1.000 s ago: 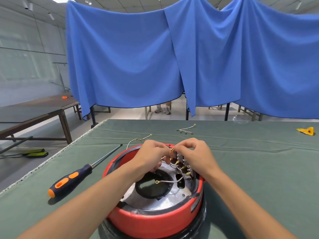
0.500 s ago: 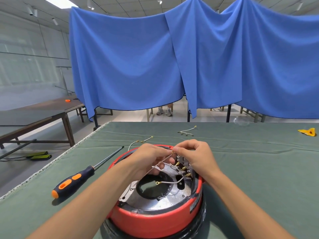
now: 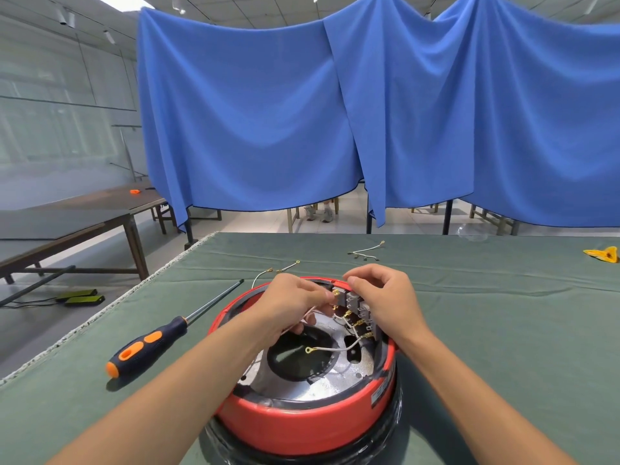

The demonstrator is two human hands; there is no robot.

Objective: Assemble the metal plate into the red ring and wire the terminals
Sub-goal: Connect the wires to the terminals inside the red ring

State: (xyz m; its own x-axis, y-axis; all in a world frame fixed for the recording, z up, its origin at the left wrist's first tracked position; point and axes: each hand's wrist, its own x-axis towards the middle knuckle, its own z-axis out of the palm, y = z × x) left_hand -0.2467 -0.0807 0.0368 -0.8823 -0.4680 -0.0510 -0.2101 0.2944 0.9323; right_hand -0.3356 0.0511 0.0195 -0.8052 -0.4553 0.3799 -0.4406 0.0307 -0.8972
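The red ring (image 3: 302, 427) sits on the green table in front of me, with the shiny metal plate (image 3: 312, 384) seated inside it. A grey terminal block (image 3: 360, 313) with brass tabs stands at the ring's far right inner side. My left hand (image 3: 288, 303) pinches a thin white wire by its brass end, right at the block's top terminal. My right hand (image 3: 385, 297) hovers over the block with curled fingers, fingertips close to the same terminal. Another white wire (image 3: 335, 349) with a ring lug hangs from the block over the plate's dark centre hole.
An orange-and-black screwdriver (image 3: 157, 340) lies left of the ring. Loose wires lie behind it: one (image 3: 268, 275) near the rim, another (image 3: 367, 250) farther back. A yellow object (image 3: 602, 254) lies far right. The table's left edge (image 3: 100, 317) runs diagonally. Blue curtains hang behind.
My left hand has brought the wire end up to the block's top terminal, and my right hand's fingertips have shifted slightly over it. The head camera tilted a little.
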